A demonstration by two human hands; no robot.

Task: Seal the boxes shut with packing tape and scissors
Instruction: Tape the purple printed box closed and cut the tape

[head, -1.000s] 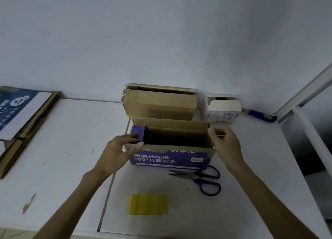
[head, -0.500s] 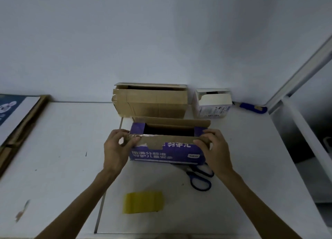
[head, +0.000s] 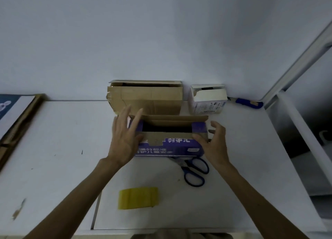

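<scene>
A blue printed box (head: 170, 146) stands mid-table with its top open and its brown flaps partly folded in. My left hand (head: 124, 136) hovers at its left end with fingers straight and spread, holding nothing. My right hand (head: 214, 141) is at the right end, thumb on the front flap and fingers loosely curved over the corner. Blue-handled scissors (head: 195, 170) lie just in front of the box, their blades partly under it. A yellow roll of packing tape (head: 138, 197) lies nearer me. Behind stand a plain brown box (head: 147, 98) and a small white box (head: 207, 99), both with tops open.
A blue-handled tool (head: 248, 102) lies against the wall at the back right. Flattened cardboard with a printed sheet (head: 12, 116) leans at the table's left edge. A white metal frame (head: 294, 123) borders the table on the right. The white table (head: 53, 149) meets the wall behind the boxes.
Both hands had pressed the blue box's end flaps inward; now my left hand has lifted off with fingers spread, and my right hand has loosened at the right corner.
</scene>
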